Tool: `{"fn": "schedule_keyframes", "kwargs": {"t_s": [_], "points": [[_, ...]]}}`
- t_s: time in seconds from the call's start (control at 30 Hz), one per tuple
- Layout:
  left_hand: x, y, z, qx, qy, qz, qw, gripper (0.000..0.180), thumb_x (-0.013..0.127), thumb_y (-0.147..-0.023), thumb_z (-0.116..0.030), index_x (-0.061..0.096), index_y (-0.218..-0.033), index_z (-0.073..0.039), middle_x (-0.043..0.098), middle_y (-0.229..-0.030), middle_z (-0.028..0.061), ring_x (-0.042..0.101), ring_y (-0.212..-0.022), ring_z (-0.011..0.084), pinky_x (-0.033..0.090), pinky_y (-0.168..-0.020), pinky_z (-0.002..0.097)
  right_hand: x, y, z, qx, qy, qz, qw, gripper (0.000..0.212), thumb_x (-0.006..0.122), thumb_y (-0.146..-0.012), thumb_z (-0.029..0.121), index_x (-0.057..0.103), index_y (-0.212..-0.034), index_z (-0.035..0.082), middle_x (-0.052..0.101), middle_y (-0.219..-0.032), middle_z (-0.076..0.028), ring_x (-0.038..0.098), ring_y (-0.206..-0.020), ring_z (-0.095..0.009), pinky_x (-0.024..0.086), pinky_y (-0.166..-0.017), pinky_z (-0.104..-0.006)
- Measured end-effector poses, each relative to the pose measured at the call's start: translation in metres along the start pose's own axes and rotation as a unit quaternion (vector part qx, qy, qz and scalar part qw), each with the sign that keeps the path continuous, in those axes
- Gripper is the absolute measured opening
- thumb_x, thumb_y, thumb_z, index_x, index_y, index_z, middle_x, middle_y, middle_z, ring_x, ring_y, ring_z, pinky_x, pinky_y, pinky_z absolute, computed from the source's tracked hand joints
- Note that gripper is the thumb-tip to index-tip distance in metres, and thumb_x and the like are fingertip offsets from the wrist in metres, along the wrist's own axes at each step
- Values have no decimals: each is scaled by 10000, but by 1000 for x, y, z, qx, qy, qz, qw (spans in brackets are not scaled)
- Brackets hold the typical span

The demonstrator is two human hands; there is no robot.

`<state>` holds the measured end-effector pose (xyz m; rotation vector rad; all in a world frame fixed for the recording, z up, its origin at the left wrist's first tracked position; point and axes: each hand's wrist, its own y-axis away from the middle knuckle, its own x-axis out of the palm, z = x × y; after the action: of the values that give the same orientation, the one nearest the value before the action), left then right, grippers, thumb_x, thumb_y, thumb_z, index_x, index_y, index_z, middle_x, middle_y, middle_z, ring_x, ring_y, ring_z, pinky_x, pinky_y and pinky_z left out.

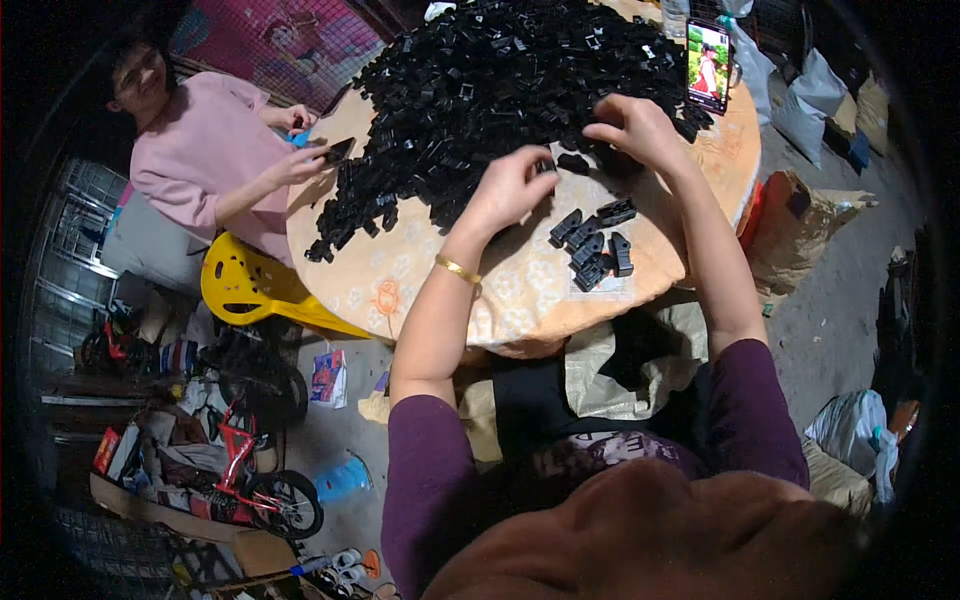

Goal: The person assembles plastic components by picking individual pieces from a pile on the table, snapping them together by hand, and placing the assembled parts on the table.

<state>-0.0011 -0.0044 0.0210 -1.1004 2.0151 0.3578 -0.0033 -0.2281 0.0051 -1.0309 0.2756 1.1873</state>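
A large heap of small black plastic parts covers much of the round table. My left hand is at the near edge of this heap, fingers curled and thumb across. Something dark shows between its thumb and fingertips, too small to make out. My right hand hovers bent over the heap's right edge, thumb and fingers apart, with nothing visible between them. Between the hands a loose black part lies on the cloth. Nearer to me is a small group of black parts, several of them side by side.
A floral cloth covers the table. A phone stands at the right, its screen lit. Across to the left a person in pink handles a dark part beside a yellow chair. Sacks stand on the right; a red bicycle is at left.
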Motion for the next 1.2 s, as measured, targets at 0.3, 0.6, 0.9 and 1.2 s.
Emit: {"fn": "schedule_keyframes", "kwargs": {"t_s": [0.3, 0.6, 0.9, 1.2], "points": [[6, -8, 11, 116, -45, -132, 983, 176, 629, -726, -185, 649, -784, -20, 602, -774, 141, 558, -726, 281, 444, -726, 363, 14, 16, 23, -71, 206, 166, 962, 227, 674, -626, 196, 601, -783, 49, 612, -763, -136, 593, -789, -301, 481, -691, -395], [27, -29, 40, 64, -268, -209, 938, 385, 717, -637, -253, 601, -925, -26, 472, -1017, 148, 421, -971, 300, 402, -784, 380, 34, 10, 17, -55, -73, 18, 996, 297, 645, -721, 190, 560, -920, -14, 584, -886, -167, 579, -813, -301, 464, -733, -353], [24, -21, 23, 64, -46, -254, 964, 261, 624, -675, -49, 591, -931, -8, 566, -809, 96, 555, -724, 179, 453, -629, 306, 40, 9, 32, 43, -365, 125, 921, 343, 731, -684, 152, 514, -902, -1, 585, -814, -45, 530, -709, -89, 457, -603, -237], [10, -11, 15, 19, 477, -64, 876, 303, 540, -816, -36, 460, -1103, 18, 564, -844, 51, 587, -717, 125, 516, -650, 229, 38, 13, 36, -39, -409, 74, 909, 246, 569, -811, 64, 514, -1046, 14, 577, -939, -46, 549, -850, -95, 462, -715, -236]]}}
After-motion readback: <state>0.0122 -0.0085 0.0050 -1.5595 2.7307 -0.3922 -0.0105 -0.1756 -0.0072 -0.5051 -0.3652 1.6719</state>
